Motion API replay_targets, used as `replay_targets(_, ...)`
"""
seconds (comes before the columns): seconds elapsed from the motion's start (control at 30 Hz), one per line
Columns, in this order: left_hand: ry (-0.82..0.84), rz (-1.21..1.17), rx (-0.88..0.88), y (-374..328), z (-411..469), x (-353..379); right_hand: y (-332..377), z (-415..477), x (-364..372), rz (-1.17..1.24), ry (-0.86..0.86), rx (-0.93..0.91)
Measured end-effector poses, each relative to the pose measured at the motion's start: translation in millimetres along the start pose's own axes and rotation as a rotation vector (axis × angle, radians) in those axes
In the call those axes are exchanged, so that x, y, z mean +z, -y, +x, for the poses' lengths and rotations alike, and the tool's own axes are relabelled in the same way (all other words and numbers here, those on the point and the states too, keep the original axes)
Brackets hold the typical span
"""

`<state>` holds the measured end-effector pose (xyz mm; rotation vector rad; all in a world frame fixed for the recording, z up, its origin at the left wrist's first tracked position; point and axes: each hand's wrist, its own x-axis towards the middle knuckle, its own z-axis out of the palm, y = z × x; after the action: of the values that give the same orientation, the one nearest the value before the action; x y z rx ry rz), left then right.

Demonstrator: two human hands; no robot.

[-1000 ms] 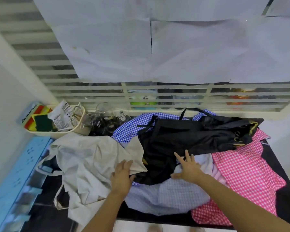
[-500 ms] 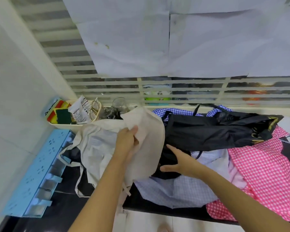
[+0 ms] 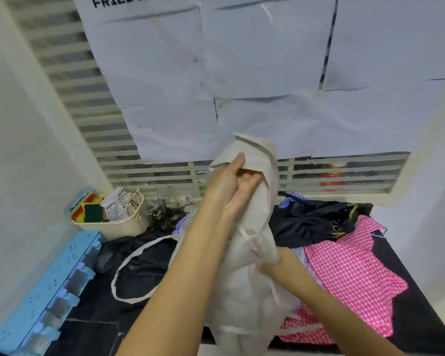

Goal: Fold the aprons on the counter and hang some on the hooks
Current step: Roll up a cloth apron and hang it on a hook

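Cream apron lifted, bunched; pink checked and black aprons heaped

Corner nook with a papered-over slatted window.
White paper sheets cover most of it; a pale wall closes the left side, and the dark counter runs below.

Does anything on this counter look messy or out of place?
The pink checked apron and black apron lie crumpled in a heap, and the cream apron, held up by the left hand, trails a loose strap.
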<state>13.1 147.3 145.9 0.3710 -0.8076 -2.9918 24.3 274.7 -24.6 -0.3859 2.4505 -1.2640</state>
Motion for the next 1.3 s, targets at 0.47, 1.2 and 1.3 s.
replay_targets(0.47, -0.413, 0.566, 0.055, 199, -71, -95, -92, -163, -151, 0.967, -0.221, 0.184)
replay_targets(1.2, -0.52, 0.318, -0.205, 285, -98, -193, -271, -217, -137, 0.681, -0.316, 0.666)
replay_targets(1.3, -0.428, 0.941, -0.113, 265, -98, -156, -272, -218, -119, 0.169, -0.331, 0.736)
